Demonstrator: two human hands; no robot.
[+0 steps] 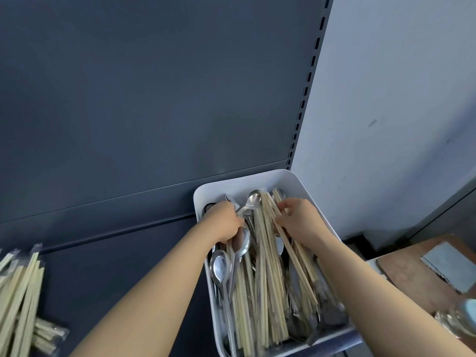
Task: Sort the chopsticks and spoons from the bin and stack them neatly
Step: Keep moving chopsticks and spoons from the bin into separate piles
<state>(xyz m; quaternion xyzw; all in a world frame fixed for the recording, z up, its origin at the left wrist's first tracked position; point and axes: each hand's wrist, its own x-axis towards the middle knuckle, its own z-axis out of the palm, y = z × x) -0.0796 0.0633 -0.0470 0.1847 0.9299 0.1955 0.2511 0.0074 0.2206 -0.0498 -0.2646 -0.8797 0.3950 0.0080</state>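
Observation:
A white bin point(296, 180) sits on the dark shelf at the right, filled with pale wooden chopsticks point(262, 274) and metal spoons point(220, 266) mixed together. My left hand point(224, 222) reaches into the bin's far left part, fingers curled round spoon handles; one spoon point(253, 198) sticks up past its knuckles. My right hand point(300, 217) is in the bin's far right part, its fingers pinching a bunch of chopsticks that slant towards me. A pile of chopsticks point(20, 300), some in clear wrappers, lies on the shelf at the left edge.
A dark shelf back panel point(154, 99) rises behind the bin, with a slotted upright point(306, 83) at its right. A white wall is further right. A brown wooden board point(417, 274) with a grey sheet lies at the lower right.

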